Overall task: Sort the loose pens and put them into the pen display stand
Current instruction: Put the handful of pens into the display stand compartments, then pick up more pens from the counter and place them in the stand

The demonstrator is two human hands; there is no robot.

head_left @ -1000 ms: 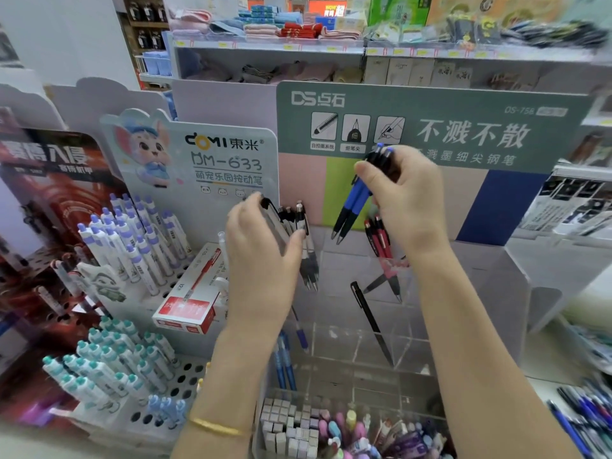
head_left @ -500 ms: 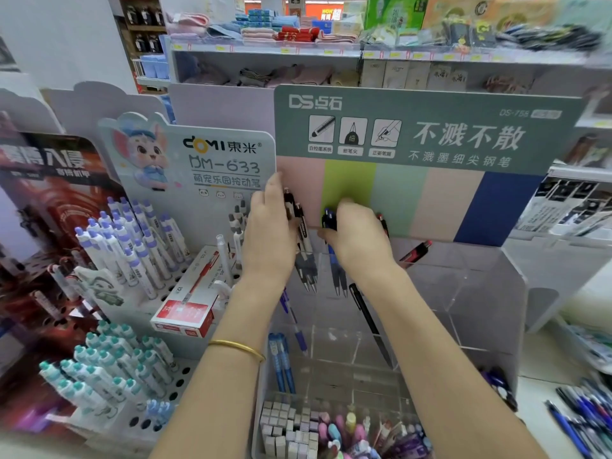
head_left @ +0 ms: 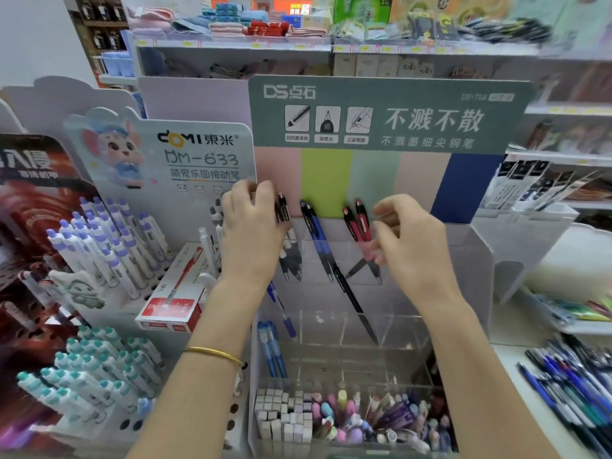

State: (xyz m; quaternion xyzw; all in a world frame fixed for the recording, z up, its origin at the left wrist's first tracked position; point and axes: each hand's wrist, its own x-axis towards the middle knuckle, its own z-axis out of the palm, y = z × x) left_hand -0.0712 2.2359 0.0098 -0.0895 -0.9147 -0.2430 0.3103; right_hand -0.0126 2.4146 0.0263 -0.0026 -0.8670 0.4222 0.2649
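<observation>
The blue pens [head_left: 315, 231], held up before the header card a second ago, now stand in the top tier of the pen display stand [head_left: 463, 256], between the black pens [head_left: 292, 258] and red pens [head_left: 362, 221]. The right hand [head_left: 414, 250] has let them go and moved right, its curled fingers blurred beside the red pens.

I am in a stationery shop. Before me is a clear pen display stand [head_left: 463, 260] with a green printed brand card [head_left: 381, 111]. Left of it, a DOMI card [head_left: 198, 150] rises over rows of identical capped pens [head_left: 99, 240] set in holes. Behind them, a long shelf [head_left: 430, 53] carries stacked goods, with small yellow price labels [head_left: 256, 45] along its front edge. Many loose pens [head_left: 569, 385] lie at the right.
</observation>
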